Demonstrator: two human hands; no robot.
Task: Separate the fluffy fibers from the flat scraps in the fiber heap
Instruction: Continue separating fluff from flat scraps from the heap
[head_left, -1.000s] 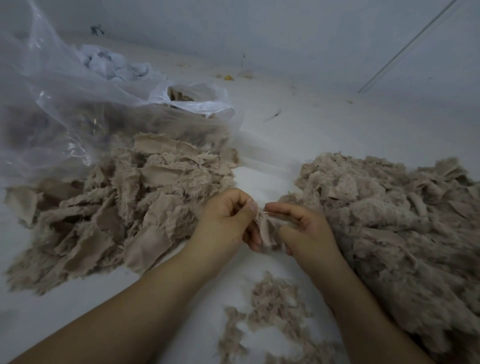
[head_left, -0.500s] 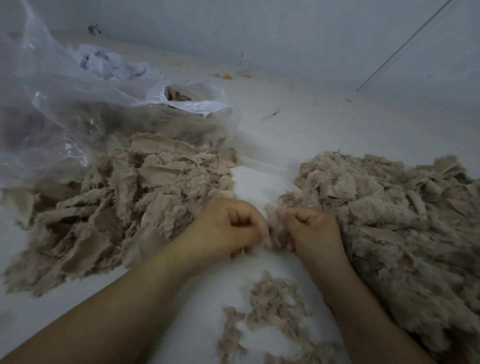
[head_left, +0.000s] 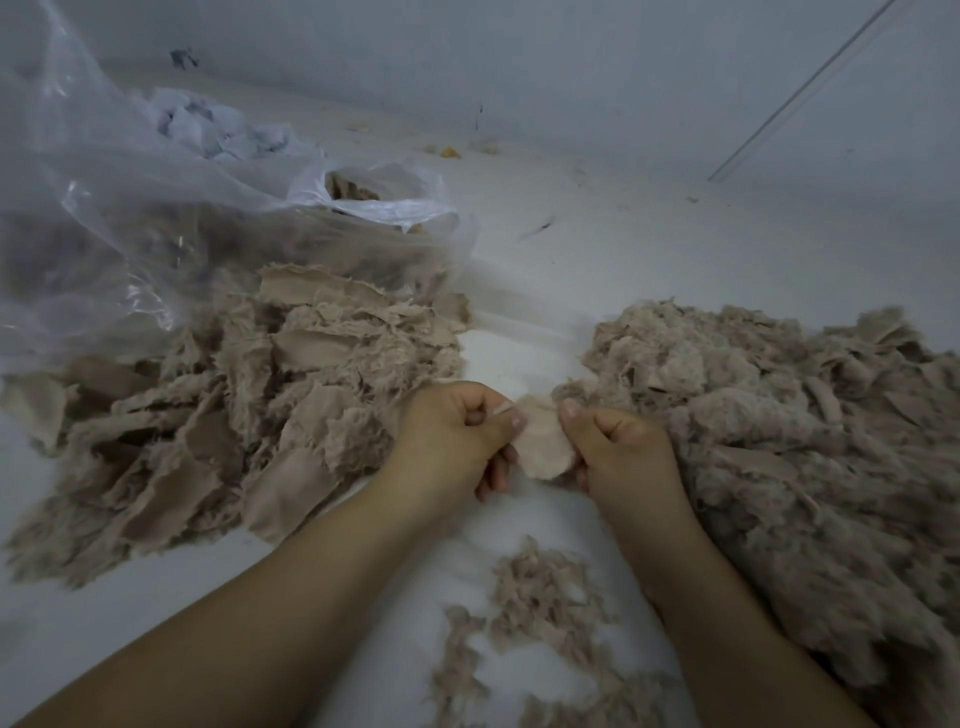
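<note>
A big mixed fiber heap (head_left: 789, 447) of beige fluff and scraps fills the right side. On the left lies a pile of flat beige scraps (head_left: 249, 415). A small loose patch of fluffy fibers (head_left: 535, 623) lies near me between my forearms. My left hand (head_left: 457, 436) and my right hand (head_left: 618, 447) meet in the middle, each pinching one edge of a pale flat scrap (head_left: 543, 447) held spread between them, just off the heap's left edge.
A clear plastic bag (head_left: 156, 208) with more beige material inside lies behind the scrap pile at the left. Crumpled pale cloth (head_left: 218, 124) sits beyond it. A white surface (head_left: 597, 249) runs to a wall at the back, with small bits of debris (head_left: 449, 151).
My hands drew close together at the heap's edge, then parted a little. The scrap between them now shows spread flat and pale, where before it was bunched and mostly hidden.
</note>
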